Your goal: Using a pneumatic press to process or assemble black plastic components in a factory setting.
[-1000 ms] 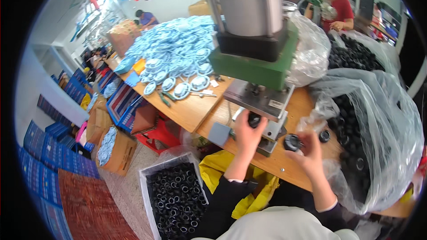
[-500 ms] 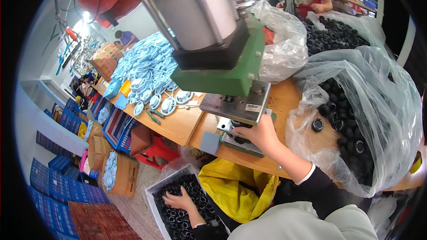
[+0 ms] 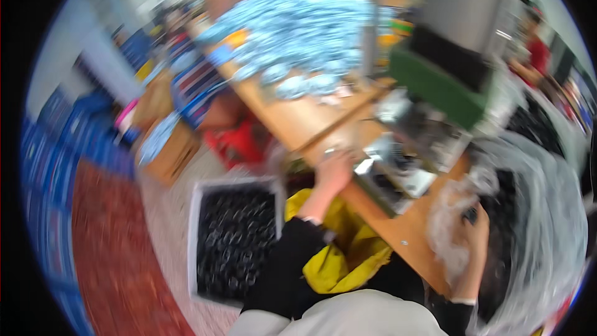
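Looks, through blur, to grip a small black part (image 3: pixel 471 214) with the right fingers (image 3: pixel 482 216), with the press (image 3: pixel 435 84) ahead-left of them; cannot tell open from closed at the left fingers (image 3: pixel 339 157), nearer its base.

No lettering can be read — the view is blurred.

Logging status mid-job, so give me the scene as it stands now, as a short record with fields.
Left hand: at the wooden table's front edge, left of the green-headed press; grip blurred
Right hand: at the clear plastic bag, small dark piece against the hand; hold unclear
White bin: holds black rings
Yellow bag: right of the bin
Far on table: heap of light-blue pieces
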The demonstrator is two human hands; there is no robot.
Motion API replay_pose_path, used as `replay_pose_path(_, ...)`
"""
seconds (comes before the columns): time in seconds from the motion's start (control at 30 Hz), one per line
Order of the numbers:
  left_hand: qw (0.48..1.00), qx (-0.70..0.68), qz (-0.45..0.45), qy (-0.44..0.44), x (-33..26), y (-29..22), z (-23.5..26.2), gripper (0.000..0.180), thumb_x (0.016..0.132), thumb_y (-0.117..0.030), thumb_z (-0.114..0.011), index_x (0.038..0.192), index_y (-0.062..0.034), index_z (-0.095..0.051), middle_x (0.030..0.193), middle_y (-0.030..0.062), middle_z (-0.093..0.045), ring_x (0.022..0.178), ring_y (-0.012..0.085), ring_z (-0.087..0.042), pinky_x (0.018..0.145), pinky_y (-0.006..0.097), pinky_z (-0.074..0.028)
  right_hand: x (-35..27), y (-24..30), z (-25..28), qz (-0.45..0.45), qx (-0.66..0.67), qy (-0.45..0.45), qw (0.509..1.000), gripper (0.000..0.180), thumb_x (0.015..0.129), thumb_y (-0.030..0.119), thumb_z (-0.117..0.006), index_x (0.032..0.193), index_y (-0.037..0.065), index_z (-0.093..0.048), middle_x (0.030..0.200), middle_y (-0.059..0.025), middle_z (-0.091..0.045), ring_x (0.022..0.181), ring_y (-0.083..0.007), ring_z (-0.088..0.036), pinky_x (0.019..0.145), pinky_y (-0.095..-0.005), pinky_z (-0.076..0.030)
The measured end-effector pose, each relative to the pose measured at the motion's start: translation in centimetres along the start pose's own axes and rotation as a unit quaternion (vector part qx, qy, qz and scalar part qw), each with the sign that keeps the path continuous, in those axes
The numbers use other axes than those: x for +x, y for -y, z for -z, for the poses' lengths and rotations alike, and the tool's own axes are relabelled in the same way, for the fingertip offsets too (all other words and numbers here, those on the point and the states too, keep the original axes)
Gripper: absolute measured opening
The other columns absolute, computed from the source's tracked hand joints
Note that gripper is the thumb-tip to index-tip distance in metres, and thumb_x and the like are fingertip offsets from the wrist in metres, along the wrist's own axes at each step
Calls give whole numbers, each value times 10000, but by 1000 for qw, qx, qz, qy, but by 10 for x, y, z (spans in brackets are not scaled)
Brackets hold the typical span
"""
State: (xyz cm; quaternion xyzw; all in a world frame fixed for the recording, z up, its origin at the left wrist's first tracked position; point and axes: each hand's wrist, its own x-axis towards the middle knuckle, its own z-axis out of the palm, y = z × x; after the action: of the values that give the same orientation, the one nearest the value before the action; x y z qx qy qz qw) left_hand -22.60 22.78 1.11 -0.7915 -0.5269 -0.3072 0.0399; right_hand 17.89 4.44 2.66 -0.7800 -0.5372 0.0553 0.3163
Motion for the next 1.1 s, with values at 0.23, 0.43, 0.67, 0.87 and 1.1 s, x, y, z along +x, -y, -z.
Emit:
replay_pose_path(0.23,997,-50,64,13,-9,0,1,275,888,-281,-522,1114,-158,-618,1265,2,-549,1266,219,-423,998,534,-265,10,2,-8,-17,-83,82,993,569,651,66,-701,1186,4,-518,1090,-211,-532,1043,-393,-511,923,-412,-408)
replay_pose_path(0.43,951,-274,36,-135,-15,-31,25,515,815,-300,-614,1264,-83,-485,1284,147,-498,1235,323,-420,1005,503,-279,-12,18,26,-62,184,9,981,444,853,29,-603,1279,15,-477,1155,-122,-519,1062,-187,-518,907,-293,-412)
replay_pose_path(0.67,853,-487,-10,-188,60,-153,65,534,680,-210,-724,1131,-23,-506,1062,180,-545,983,349,-541,903,423,-383,-31,70,43,23,273,-10,962,514,850,11,-592,1326,-28,-402,1264,-165,-489,1111,-224,-505,949,-312,-401)
replay_pose_path(0.87,876,-421,7,-236,42,-141,54,341,690,-96,-708,976,-39,-531,838,108,-559,846,300,-561,916,395,-395,-37,142,12,93,371,21,924,546,775,-69,-608,1294,-54,-438,1259,-129,-496,1135,-207,-488,976,-310,-371)
replay_pose_path(1.1,895,-248,252,-272,-103,-71,63,323,713,-87,-730,998,-49,-584,920,116,-585,837,255,-572,777,333,-464,-27,216,-24,163,278,-39,946,601,666,72,-803,1203,-9,-546,1112,-127,-600,975,-202,-596,848,-321,-480)
